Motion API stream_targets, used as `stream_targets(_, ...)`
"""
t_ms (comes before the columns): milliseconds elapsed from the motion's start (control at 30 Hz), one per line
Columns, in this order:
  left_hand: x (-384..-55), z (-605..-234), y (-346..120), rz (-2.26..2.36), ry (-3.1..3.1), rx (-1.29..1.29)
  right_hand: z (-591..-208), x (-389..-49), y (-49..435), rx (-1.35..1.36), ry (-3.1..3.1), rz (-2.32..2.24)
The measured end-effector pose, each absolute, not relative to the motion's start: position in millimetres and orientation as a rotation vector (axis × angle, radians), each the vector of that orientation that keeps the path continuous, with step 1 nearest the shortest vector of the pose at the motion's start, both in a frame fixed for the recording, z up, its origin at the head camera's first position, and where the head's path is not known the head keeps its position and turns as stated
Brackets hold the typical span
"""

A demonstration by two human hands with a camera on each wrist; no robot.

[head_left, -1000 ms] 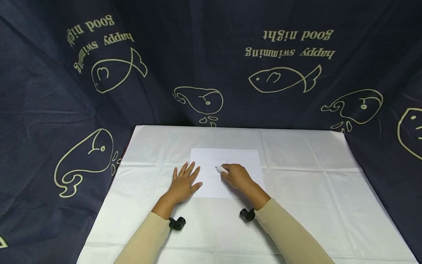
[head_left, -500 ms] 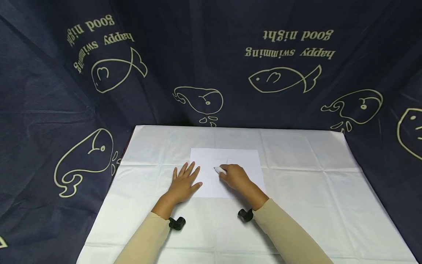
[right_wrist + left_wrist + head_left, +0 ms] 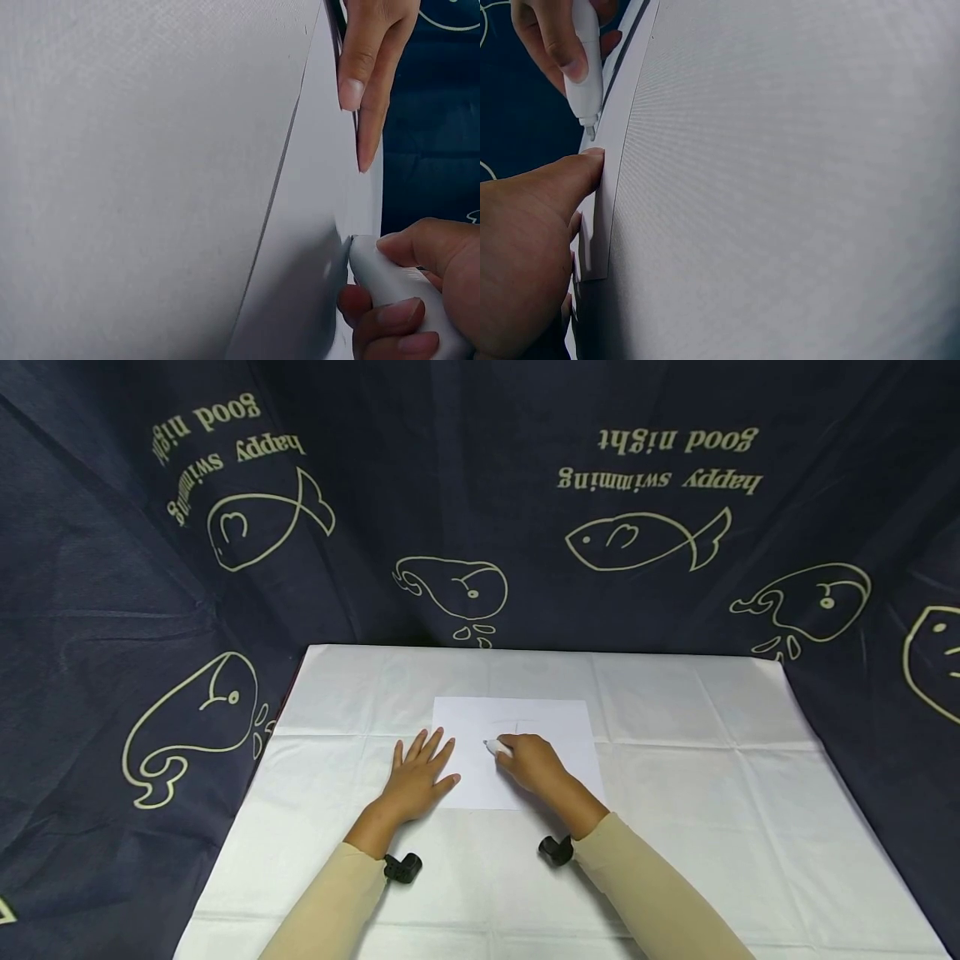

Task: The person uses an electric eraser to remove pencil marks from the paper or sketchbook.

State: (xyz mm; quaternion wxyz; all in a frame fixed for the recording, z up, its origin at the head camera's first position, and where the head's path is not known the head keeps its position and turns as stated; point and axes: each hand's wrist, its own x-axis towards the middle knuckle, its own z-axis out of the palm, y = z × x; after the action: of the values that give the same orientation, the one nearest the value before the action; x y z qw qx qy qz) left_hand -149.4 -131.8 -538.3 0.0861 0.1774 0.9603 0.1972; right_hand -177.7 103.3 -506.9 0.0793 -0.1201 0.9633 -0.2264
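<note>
A white sheet of paper (image 3: 480, 785) lies on the white tablecloth. My left hand (image 3: 415, 783) rests on the sheet's left edge with its fingers spread. With my right hand (image 3: 534, 764) I grip a thick white pen (image 3: 496, 747), its narrow grey tip pointing left over the paper. In the left wrist view the white pen (image 3: 586, 67) tapers to a short metal-looking tip near my left thumb (image 3: 589, 161). From the right wrist, curled fingers and the thumb wrap the pen (image 3: 394, 281). Faint thin lines (image 3: 516, 721) show on the paper just beyond the right hand.
A white cloth (image 3: 675, 827) with fold creases covers the table. Behind it and at the sides hangs dark blue fabric (image 3: 450, 485) with printed fish, whales and lettering. A small black camera (image 3: 403, 867) sits at the left wrist, another black camera (image 3: 556, 851) at the right.
My right hand has slid slightly left across the paper with the pen, whose tip is now a little nearer the left hand. The left hand has stayed in place.
</note>
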Motion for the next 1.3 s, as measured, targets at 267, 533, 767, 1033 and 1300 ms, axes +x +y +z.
stream_targets(267,-149.0,-537.5,-132.1,0.581,2.86,0.528,-506.1,-178.9,114.4,-0.29,2.902,-0.647)
stream_targets(533,-149.7,-537.1,-133.0,0.583,2.854,0.522,-504.2,-179.6,133.1,-0.267,2.908,-0.67)
stream_targets(767,-150.0,-537.2,-133.0,0.586,2.85,0.52,-505.0,-180.4,142.5,-0.258,2.931,-0.665)
stream_targets(1033,-149.5,-537.4,-132.8,0.595,2.849,0.518,-504.7,-180.3,142.7,-0.284,2.916,-0.671)
stream_targets(1300,-149.4,-537.6,-132.2,0.593,2.852,0.519,-504.6,-181.4,144.5,-0.273,2.936,-0.652)
